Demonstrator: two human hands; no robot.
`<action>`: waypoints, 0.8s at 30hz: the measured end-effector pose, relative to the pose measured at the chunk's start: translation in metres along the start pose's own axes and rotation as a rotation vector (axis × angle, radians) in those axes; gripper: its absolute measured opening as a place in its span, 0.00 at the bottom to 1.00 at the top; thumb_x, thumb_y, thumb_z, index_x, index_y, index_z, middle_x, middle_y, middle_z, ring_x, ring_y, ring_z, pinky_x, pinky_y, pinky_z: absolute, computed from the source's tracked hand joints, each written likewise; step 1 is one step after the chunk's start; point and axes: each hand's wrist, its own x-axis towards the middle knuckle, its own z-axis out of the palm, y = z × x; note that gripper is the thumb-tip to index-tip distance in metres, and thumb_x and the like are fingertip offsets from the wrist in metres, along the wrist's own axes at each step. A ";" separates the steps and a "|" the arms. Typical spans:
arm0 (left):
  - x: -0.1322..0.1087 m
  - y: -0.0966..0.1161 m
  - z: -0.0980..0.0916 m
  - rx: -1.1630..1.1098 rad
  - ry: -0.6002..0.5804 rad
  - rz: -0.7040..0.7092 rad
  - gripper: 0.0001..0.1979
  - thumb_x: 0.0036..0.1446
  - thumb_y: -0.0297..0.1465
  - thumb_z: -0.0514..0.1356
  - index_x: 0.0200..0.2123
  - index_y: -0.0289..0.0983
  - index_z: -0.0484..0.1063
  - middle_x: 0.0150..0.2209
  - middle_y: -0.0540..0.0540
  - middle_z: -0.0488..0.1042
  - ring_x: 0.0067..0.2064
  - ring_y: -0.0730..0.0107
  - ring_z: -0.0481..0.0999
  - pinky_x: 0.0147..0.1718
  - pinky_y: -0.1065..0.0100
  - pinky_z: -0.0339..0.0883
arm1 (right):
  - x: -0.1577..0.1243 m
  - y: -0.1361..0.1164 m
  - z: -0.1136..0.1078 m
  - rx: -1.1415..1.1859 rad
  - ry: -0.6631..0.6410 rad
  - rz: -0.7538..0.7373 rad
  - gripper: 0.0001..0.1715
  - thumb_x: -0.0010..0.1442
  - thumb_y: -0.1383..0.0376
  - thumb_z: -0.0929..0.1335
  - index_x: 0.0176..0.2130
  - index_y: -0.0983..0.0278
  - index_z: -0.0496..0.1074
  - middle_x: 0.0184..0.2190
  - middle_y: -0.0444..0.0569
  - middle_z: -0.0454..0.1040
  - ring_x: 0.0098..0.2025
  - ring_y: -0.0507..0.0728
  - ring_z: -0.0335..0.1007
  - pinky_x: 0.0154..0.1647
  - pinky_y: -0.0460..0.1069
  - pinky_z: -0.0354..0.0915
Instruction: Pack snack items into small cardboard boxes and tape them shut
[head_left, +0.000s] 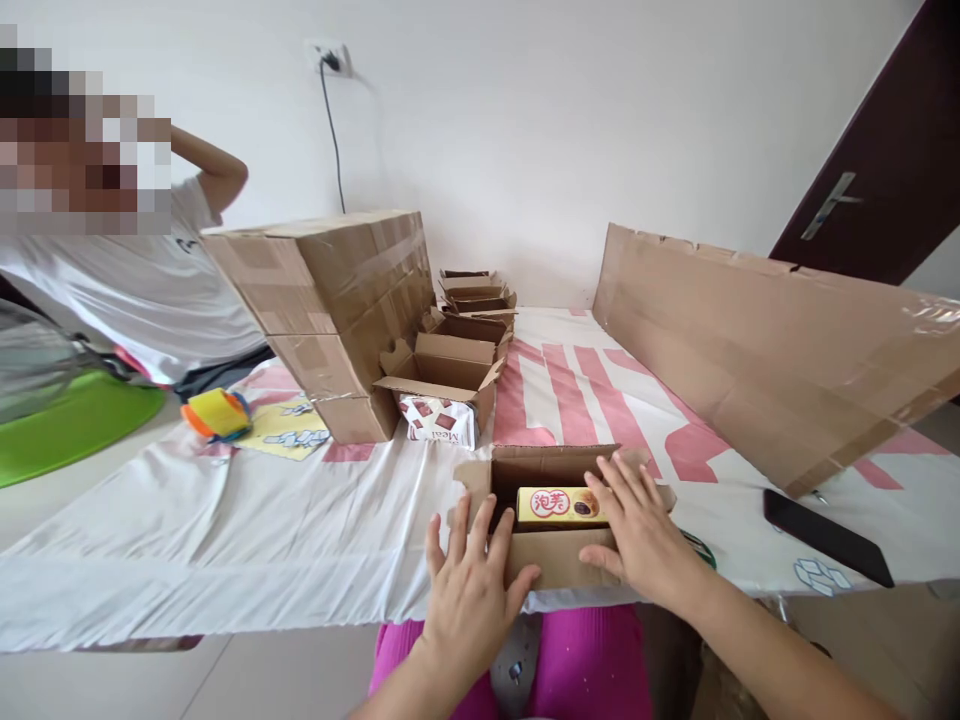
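Observation:
In front of me, at the table's near edge, stands an open cardboard box point(555, 560) with its flaps folded outward. Inside it lies a yellow snack box point(559, 505) with red lettering and a picture of a filled puff. My left hand point(472, 570) rests at the carton's left side, fingers spread over the side flap. Over the right side reaches my right hand point(637, 525), its fingers outstretched across the rim and partly covering the snack box's right end. Neither hand is closed round anything. A white packet point(439, 422) marked "Meal" leans against another open carton point(450, 360) beyond.
Several open cartons line up behind, beside a stacked cardboard wall point(360, 290). A long cardboard panel point(750, 340) stands at the right, near a black phone point(829, 537). A roll of yellow and orange tape point(216, 413) lies left. Another person point(135, 290) sits at far left.

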 end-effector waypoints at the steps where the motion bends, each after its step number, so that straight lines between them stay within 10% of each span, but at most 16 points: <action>1: 0.000 -0.004 0.003 -0.009 -0.022 -0.008 0.25 0.53 0.41 0.64 0.52 0.37 0.69 0.58 0.34 0.68 0.60 0.38 0.64 0.59 0.38 0.47 | 0.004 0.008 0.001 0.020 -0.050 0.025 0.55 0.52 0.39 0.67 0.66 0.67 0.53 0.68 0.63 0.48 0.69 0.73 0.37 0.65 0.71 0.44; 8: -0.006 -0.007 0.018 -0.101 -0.068 -0.016 0.14 0.53 0.39 0.65 0.36 0.36 0.67 0.61 0.29 0.62 0.56 0.44 0.69 0.50 0.48 0.67 | 0.022 0.029 0.000 0.221 -0.408 0.206 0.76 0.36 0.36 0.73 0.69 0.60 0.38 0.71 0.56 0.32 0.70 0.72 0.33 0.65 0.64 0.49; 17: -0.011 -0.005 0.021 -0.138 -0.088 -0.054 0.14 0.53 0.37 0.65 0.36 0.38 0.64 0.62 0.30 0.60 0.59 0.43 0.67 0.52 0.46 0.67 | 0.031 0.029 -0.008 0.328 -0.377 0.264 0.26 0.58 0.47 0.65 0.48 0.60 0.73 0.70 0.53 0.39 0.64 0.67 0.56 0.58 0.58 0.60; 24: -0.018 -0.002 0.022 -0.173 -0.098 -0.073 0.15 0.51 0.35 0.66 0.37 0.38 0.65 0.64 0.32 0.58 0.61 0.42 0.64 0.54 0.46 0.66 | 0.038 0.026 -0.009 0.300 -0.446 0.250 0.33 0.45 0.53 0.74 0.49 0.61 0.72 0.70 0.56 0.41 0.59 0.68 0.64 0.56 0.56 0.63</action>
